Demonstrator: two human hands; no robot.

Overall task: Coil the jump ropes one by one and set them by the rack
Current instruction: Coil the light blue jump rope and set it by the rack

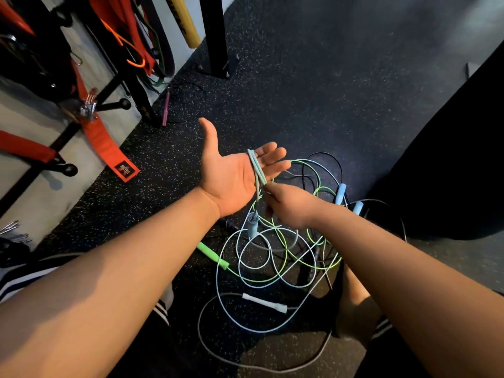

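Holds the left hand [231, 175] flat, palm up, fingers straight, with the pale grey-blue plastic jump rope [257, 170] looped across them. Pinches the same cord with the right hand [289, 207], just at the left palm's 5 o'clock. Lets the cylindrical grey-blue handle [252, 226] hang toward 6 o'clock, near vertical, over the tangle of green, light-blue and black ropes [286, 252] on the speckled black rubber floor [300, 91]. Probably calls for another wrap by the nearer right hand. Leaves the black steel rack [139, 96] at 10 o'clock.
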